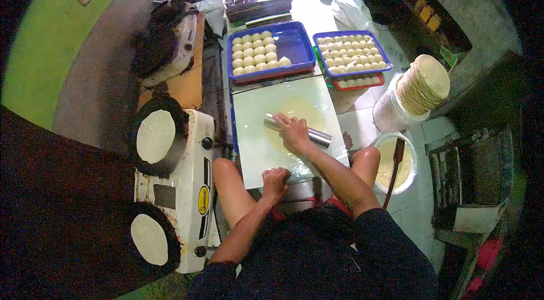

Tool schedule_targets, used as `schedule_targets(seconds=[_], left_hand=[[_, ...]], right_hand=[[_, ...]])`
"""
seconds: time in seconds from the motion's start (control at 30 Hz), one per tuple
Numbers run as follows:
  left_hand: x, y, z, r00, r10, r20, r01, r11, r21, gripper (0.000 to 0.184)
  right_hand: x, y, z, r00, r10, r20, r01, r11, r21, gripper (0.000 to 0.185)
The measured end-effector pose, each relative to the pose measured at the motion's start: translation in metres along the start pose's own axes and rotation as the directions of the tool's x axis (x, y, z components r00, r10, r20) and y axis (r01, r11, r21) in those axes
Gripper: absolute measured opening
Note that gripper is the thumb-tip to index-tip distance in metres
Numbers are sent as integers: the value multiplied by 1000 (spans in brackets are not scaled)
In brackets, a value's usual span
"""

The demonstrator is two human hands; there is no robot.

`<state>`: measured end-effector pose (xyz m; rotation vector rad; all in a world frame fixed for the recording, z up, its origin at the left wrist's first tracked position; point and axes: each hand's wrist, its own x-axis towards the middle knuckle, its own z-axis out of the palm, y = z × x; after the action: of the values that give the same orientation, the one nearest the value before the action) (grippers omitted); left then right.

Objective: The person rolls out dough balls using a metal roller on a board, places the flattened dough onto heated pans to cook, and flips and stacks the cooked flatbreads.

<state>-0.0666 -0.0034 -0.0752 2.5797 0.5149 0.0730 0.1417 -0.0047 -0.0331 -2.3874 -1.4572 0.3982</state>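
My right hand [293,134] lies over a shiny metal rolling pin [320,138], its fingers curled round the cylinder. Under the pin, a thin pale-yellow round of dough [303,108] is spread on the white board [252,147]; its edges are faint. My left hand [275,182] is closed at the board's near edge, and whatever its fingers may hold is hidden. Beyond the board, a blue tray [294,39] holds rows of dough balls [255,50]. A second blue tray [387,64] of dough balls stands to its right.
At left, a white two-burner stove [195,186] carries two dark pans with flatbreads [155,136] on them. On the right, a tall stack of flatbreads [424,84] tops a white bucket [391,110]. Closer sits a tub of pale batter [388,164] with a brown paddle [399,150].
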Motion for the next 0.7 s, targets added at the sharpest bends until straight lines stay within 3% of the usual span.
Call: schedule_targets(seconds=[0.03,0.13,0.17,0.27,0.3,0.4,0.43,0.53,0.57,0.6,0.67,0.7], left_hand=[[-1,-4,4,1000,-2,1,2,1000,1,35],[3,-8,12,1000,-17,5,17,1000,17,32],[3,-4,11,999,-34,14,34,999,31,31],[2,4,-1,997,-15,-72,13,1000,-18,26],[-1,8,-2,994,-6,-113,0,999,-53,25],[2,9,-3,996,-32,-79,28,998,-51,22],[5,7,-2,998,-36,-46,34,998,-55,20],[9,6,-7,999,-34,10,34,998,-54,16],[10,9,-11,1000,-20,2,20,999,-46,15],[14,8,-16,1000,-8,-5,8,999,-38,15],[37,5,-24,992,81,-99,-88,994,-66,33],[58,7,-30,983,133,-123,-140,989,-49,38]], right_hand=[[-3,-1,5,999,-24,-35,23,999,-25,60],[-23,2,15,973,-221,-67,219,975,-38,45],[-25,14,33,943,-281,-179,284,959,-7,34],[-38,21,23,949,-77,-305,90,996,26,38],[-37,22,13,964,21,-265,9,994,110,54],[-6,62,37,934,-124,-335,192,965,178,71],[-7,53,18,974,-56,-218,87,988,132,77],[17,40,7,983,-52,-175,39,996,-77,72],[31,49,21,903,-211,-373,139,967,-211,74],[54,51,30,873,-243,-422,173,965,-199,72],[85,54,37,809,-295,-508,233,955,-183,69],[102,52,30,860,-244,-447,197,969,-149,71]])
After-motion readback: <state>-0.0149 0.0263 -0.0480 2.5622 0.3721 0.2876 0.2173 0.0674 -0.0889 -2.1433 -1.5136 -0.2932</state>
